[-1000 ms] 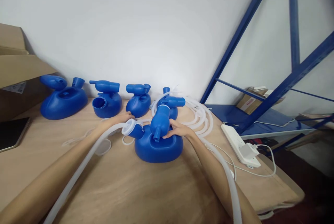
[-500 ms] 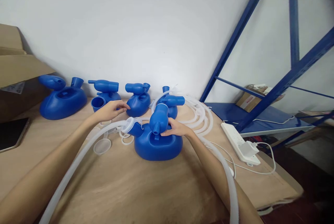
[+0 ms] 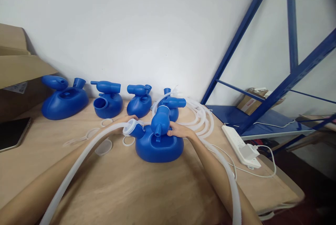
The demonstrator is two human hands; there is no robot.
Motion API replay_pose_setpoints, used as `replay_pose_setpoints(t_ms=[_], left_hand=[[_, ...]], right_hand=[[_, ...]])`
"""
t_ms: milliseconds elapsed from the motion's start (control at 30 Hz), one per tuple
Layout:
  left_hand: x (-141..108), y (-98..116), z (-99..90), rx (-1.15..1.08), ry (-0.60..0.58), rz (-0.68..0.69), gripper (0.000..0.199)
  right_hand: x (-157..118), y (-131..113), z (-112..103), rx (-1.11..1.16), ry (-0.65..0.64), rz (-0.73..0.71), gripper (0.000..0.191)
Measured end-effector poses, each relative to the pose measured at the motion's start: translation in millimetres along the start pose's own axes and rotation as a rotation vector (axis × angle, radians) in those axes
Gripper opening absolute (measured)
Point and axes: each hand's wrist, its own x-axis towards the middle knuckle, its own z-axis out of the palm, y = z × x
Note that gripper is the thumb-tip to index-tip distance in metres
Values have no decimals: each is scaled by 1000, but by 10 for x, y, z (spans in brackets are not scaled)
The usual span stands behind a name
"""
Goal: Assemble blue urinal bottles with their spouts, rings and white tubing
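Note:
A blue plastic urinal bottle (image 3: 159, 151) stands on the table in front of me, with a blue bulb-shaped funnel piece (image 3: 160, 119) on top. My right hand (image 3: 180, 130) grips it from the right, its fingers partly hidden behind the funnel piece. A white cap (image 3: 129, 127) sits on the tilted neck at the left, and a translucent corrugated hose (image 3: 78, 162) runs from it toward me. My left hand (image 3: 128, 118) is just behind the cap and neck. The hose and cap cover most of it, so its fingers hardly show.
Several similar blue urinal bottles (image 3: 65, 104) line the wall. White rings (image 3: 129, 141) and a clear round lid (image 3: 104, 147) lie at left. Coiled hose (image 3: 208, 123), a power strip (image 3: 237, 144) and a blue shelf frame (image 3: 236, 39) are at right. A tablet (image 3: 13, 135) and a cardboard box (image 3: 23, 67) are far left.
My left hand has moved right and down, from beside the back bottles to behind the capped neck. My right hand stays on the front bottle.

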Motion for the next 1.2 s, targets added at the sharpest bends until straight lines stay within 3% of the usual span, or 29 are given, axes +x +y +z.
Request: replay_pose_setpoints(t_ms=[100,267,433,533,633,800,867,1000,1133,1200], left_hand=[[38,-21,-64,-90,-27,29,37],[85,28,-290,-241,178,-51,58],[31,200,-530,-347,306,-113,58],[10,320,-562,-403,355,-133,55],[6,405,-520,-440,370,-155,54],[10,496,-413,-640,338,-125,59],[-5,557,-385,-675,258,-115,59],[-74,703,-350,-454,54,-38,62],[-115,748,-301,-90,69,53,74],[-110,732,-279,-52,75,87,65]], right_hand=[[-7,-9,-4,9,10,-2,105],[-44,-107,-44,-71,82,-39,114],[-50,-200,-59,-237,49,-76,133],[-40,-175,-72,-199,71,-64,125],[-30,-147,-87,-27,176,15,119],[-1,-227,-52,0,321,71,77],[5,-297,-25,-2,349,53,70],[-24,-443,-7,-24,327,76,55],[-60,-505,-35,-107,382,150,55],[-75,-499,-71,-185,423,188,54]])
